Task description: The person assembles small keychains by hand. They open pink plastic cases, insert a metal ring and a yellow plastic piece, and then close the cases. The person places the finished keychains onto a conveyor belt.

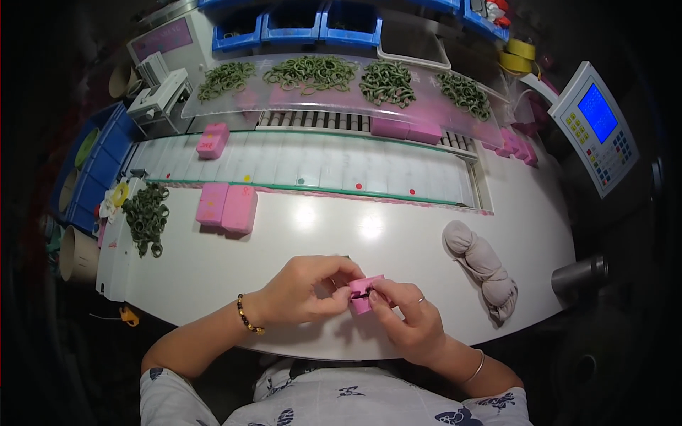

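Note:
Just over the table's near edge, both my hands meet at a small pink block (361, 306). My left hand (304, 291) pinches its left side between thumb and fingers. From the right, my right hand (413, 325) grips the other side, thumb and forefinger close to a dark slit or strip (361, 292) across it. What that dark part is, I cannot make out. Two larger pink blocks (240, 210) stand side by side farther left on the table, with coloured marks on them. Another pink block (212, 140) rests on the white conveyor strip behind.
Green ring-shaped pieces (311, 74) lie in several heaps on a clear raised shelf; another heap (146, 219) is at left. A tied grey cloth bundle (484, 273) lies right. A control panel (595, 128) with a blue screen stands far right. Blue bins (291, 27) line the back.

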The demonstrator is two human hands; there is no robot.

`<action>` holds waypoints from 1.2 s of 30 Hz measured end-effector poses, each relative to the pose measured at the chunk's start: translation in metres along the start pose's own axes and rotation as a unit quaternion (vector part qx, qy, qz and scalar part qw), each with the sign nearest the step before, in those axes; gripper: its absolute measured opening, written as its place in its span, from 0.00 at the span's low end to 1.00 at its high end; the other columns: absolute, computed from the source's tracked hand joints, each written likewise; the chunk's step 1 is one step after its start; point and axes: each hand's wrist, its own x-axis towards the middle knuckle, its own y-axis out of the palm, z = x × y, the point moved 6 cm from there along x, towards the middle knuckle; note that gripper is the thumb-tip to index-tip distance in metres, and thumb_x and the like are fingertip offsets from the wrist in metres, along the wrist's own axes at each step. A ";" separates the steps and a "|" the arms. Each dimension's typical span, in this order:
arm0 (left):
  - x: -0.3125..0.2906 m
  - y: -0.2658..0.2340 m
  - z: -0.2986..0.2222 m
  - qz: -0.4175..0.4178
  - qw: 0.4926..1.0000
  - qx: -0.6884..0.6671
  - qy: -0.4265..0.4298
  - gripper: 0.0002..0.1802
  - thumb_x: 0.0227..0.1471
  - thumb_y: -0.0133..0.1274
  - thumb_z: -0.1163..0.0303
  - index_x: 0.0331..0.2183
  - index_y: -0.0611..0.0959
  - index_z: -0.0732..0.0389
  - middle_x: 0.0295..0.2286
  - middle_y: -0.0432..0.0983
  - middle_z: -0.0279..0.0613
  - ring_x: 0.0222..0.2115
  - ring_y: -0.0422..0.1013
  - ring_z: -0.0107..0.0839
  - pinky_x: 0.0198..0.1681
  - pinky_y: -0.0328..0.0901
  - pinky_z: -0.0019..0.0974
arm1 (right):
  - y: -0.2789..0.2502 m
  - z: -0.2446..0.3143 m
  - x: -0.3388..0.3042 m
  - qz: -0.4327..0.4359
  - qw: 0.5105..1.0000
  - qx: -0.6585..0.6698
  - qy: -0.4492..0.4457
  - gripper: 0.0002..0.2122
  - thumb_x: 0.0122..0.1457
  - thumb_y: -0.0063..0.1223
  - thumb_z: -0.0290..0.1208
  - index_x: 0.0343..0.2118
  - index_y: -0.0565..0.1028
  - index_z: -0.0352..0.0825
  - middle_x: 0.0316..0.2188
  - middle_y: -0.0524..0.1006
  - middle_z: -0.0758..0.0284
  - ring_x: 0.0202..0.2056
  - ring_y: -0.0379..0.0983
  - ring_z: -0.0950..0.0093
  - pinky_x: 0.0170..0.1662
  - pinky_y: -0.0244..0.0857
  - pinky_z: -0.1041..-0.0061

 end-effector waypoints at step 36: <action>0.002 0.018 -0.014 0.074 0.977 0.198 -0.027 0.49 0.41 0.71 0.57 0.63 0.66 0.52 0.53 0.70 0.39 0.49 0.68 0.40 0.56 0.57 0.43 | -0.012 -0.031 0.000 0.087 0.944 0.155 0.277 0.32 0.49 0.72 0.42 0.51 0.68 0.29 0.34 0.75 0.59 0.30 0.75 0.64 0.32 0.71 0.71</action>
